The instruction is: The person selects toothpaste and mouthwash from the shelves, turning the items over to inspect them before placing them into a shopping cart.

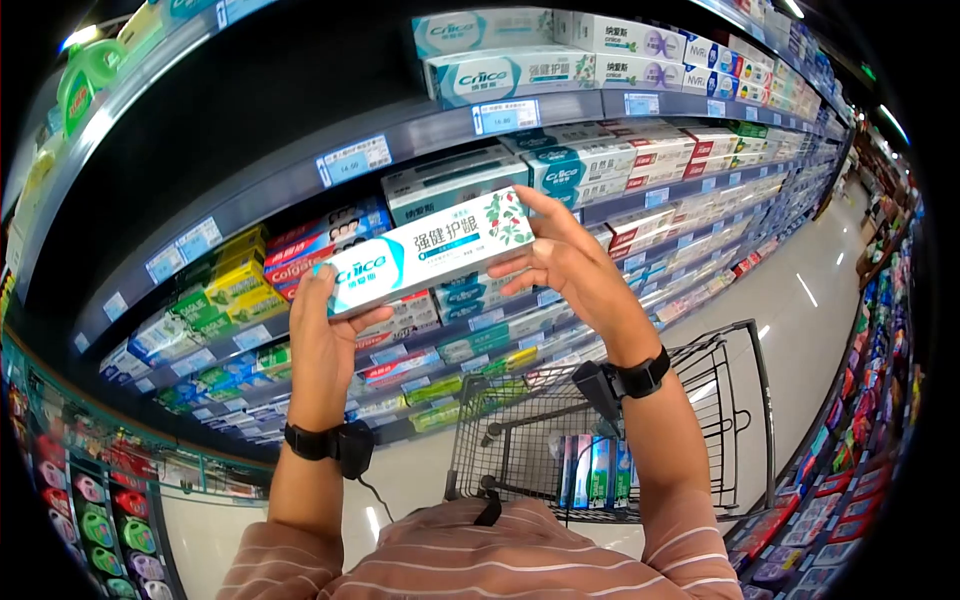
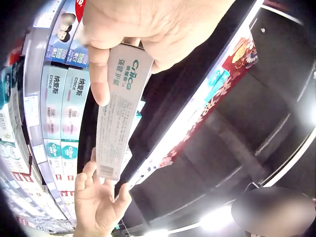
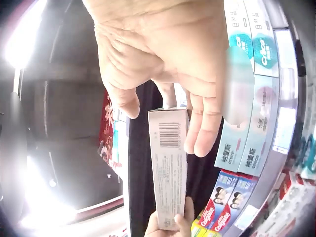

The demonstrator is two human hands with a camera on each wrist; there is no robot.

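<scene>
white-teal long cardboard toothpaste box (image 1: 430,252) held up before the shelves (image 1: 260,200), not in the wire cart (image 1: 715,400)
left hand (image 1: 322,335) and right hand (image 1: 572,268) pinch its ends, thumb against fingers; similar boxes (image 1: 595,470) already stand in the cart

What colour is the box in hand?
The toothpaste box is white, teal at the logo end, with red berries and green leaves at the other. Head view.

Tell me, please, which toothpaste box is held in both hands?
The white-and-teal berry-printed box, ends gripped by left hand and right hand; none other is held.
</scene>
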